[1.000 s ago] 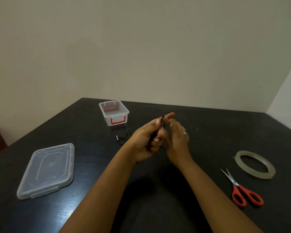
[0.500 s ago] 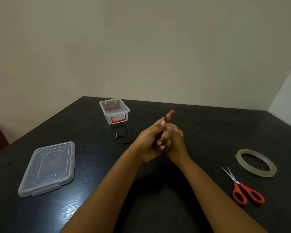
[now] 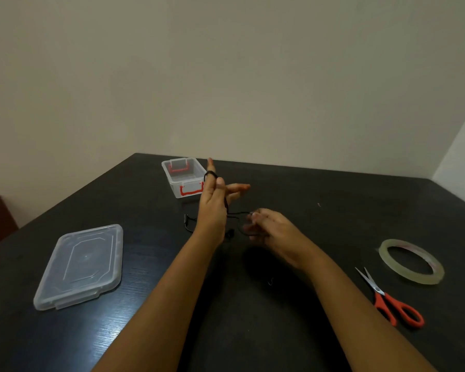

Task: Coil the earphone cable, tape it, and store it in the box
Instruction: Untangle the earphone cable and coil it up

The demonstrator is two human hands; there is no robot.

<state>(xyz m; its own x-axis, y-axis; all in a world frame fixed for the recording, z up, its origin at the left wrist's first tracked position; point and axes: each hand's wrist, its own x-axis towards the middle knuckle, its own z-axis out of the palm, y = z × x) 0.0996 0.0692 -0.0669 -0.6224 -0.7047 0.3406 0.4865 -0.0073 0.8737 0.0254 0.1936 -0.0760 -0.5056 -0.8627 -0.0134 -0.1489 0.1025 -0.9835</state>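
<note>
- Pinching the black earphone cable point(image 3: 238, 214) between curled fingertips, the right hand point(image 3: 269, 226) is clamped on the strand.
- From that pinch the cable runs taut to the left hand point(image 3: 211, 210), climbs its palm and loops round an upraised finger.
- The left hand stands upright with its fingers straight and spread, not gripping.
- A loose end of the cable lies on the dark table point(image 3: 239, 331), just outside the left wrist.
- The open clear box point(image 3: 172, 181) with red latches sits just beyond the left fingertips.
- Its lid point(image 3: 83, 264) lies well out to the left of both hands.
- A tape roll point(image 3: 419, 279) and red scissors point(image 3: 387, 302) lie well right of the pinch.
</note>
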